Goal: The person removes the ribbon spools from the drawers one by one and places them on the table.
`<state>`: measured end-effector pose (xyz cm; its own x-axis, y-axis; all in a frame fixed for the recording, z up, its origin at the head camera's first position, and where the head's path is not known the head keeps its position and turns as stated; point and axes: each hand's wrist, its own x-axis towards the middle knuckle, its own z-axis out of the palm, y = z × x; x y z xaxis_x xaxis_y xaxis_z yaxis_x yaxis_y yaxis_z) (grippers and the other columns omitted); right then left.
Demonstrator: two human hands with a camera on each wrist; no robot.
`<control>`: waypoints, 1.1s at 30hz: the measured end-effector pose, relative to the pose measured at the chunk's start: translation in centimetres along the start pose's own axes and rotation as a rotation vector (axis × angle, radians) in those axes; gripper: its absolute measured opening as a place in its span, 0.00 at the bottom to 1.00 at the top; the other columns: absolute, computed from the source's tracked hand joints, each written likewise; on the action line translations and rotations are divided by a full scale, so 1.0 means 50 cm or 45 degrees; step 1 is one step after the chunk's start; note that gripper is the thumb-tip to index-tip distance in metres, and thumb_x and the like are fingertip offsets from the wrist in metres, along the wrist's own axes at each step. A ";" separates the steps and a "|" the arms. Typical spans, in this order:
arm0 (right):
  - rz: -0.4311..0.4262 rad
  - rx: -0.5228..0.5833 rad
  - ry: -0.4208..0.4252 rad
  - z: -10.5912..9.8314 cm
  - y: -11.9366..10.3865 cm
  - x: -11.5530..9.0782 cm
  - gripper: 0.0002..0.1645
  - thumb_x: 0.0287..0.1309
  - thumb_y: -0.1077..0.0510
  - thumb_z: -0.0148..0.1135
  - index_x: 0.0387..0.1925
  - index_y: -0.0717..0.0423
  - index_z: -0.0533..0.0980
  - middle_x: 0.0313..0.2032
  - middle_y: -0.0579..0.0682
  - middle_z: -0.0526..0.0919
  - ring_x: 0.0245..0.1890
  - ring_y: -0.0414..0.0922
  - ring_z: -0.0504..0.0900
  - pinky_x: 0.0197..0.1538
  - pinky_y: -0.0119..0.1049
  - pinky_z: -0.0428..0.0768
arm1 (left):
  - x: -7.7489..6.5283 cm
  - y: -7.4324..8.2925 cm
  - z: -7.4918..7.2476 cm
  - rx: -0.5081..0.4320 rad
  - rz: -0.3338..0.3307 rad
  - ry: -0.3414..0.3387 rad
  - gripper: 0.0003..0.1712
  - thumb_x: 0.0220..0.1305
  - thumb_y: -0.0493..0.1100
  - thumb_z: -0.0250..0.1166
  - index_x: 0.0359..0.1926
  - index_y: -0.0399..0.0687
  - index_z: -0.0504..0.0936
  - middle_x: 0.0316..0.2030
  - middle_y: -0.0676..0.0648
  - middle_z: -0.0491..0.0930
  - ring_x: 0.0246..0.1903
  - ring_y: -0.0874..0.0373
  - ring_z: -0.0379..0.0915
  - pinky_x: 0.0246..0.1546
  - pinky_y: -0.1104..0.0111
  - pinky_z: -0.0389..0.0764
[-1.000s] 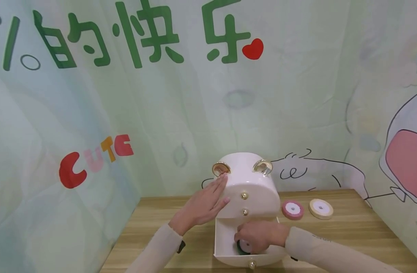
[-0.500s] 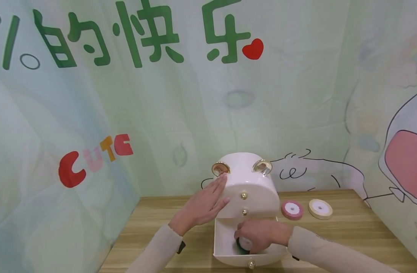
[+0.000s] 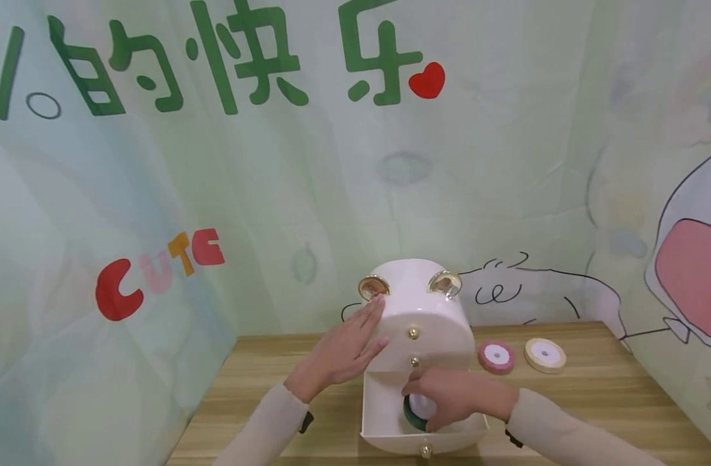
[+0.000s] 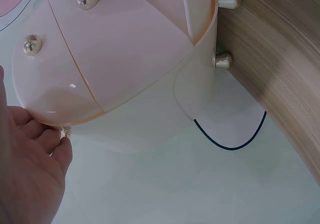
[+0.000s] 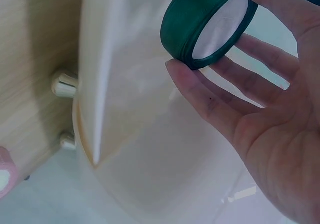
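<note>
A small white cabinet [image 3: 425,304] with gold ears and ball knobs stands on the table, its bottom drawer [image 3: 381,408] pulled out. My right hand [image 3: 457,395] grips a green ribbon spool [image 3: 416,414] by its edge, over the drawer. In the right wrist view, the spool [image 5: 182,28] has a white side and sits between thumb and fingers. My left hand [image 3: 340,353] rests against the cabinet's upper left side, fingers extended near the left ear [image 3: 374,287]. The left wrist view has its fingertips [image 4: 47,134] at the cabinet's edge.
To the right of the cabinet, a pink ribbon spool [image 3: 496,357] and a cream ribbon spool [image 3: 545,355] lie flat on the wooden table [image 3: 600,382]. A printed cloth backdrop [image 3: 308,194] rises behind the table and at both sides.
My right hand has lifted slightly with the green ribbon spool, and more of the spool shows now. My left hand keeps its place on the cabinet. The head view has shifted a little.
</note>
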<state>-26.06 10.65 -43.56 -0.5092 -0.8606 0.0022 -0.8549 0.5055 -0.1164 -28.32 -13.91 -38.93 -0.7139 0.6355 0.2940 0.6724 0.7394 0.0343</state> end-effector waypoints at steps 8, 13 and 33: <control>0.045 0.075 0.097 -0.037 0.001 -0.045 0.34 0.44 0.47 0.78 0.55 0.50 0.78 0.49 0.44 0.83 0.47 0.37 0.80 0.52 0.31 0.81 | 0.000 0.002 0.004 -0.015 -0.009 0.010 0.42 0.76 0.65 0.34 0.79 0.46 0.42 0.79 0.49 0.44 0.78 0.55 0.45 0.74 0.59 0.61; 0.074 0.126 0.133 -0.056 0.002 -0.079 0.34 0.47 0.47 0.76 0.56 0.49 0.77 0.49 0.43 0.81 0.47 0.36 0.79 0.50 0.32 0.81 | 0.002 0.002 0.001 -0.015 -0.003 0.025 0.42 0.76 0.65 0.35 0.78 0.46 0.43 0.79 0.49 0.44 0.78 0.55 0.45 0.74 0.60 0.61; 0.291 0.279 0.437 -0.067 0.034 -0.205 0.36 0.49 0.36 0.73 0.57 0.46 0.77 0.55 0.45 0.80 0.49 0.40 0.77 0.40 0.28 0.82 | -0.003 -0.003 0.000 0.007 0.031 0.048 0.41 0.77 0.64 0.36 0.78 0.44 0.44 0.79 0.48 0.46 0.78 0.55 0.46 0.74 0.60 0.62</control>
<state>-22.61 20.55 -40.47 -0.7170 -0.6401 0.2760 -0.6947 0.6233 -0.3591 -28.31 -14.12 -38.97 -0.6894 0.6445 0.3307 0.6883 0.7252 0.0214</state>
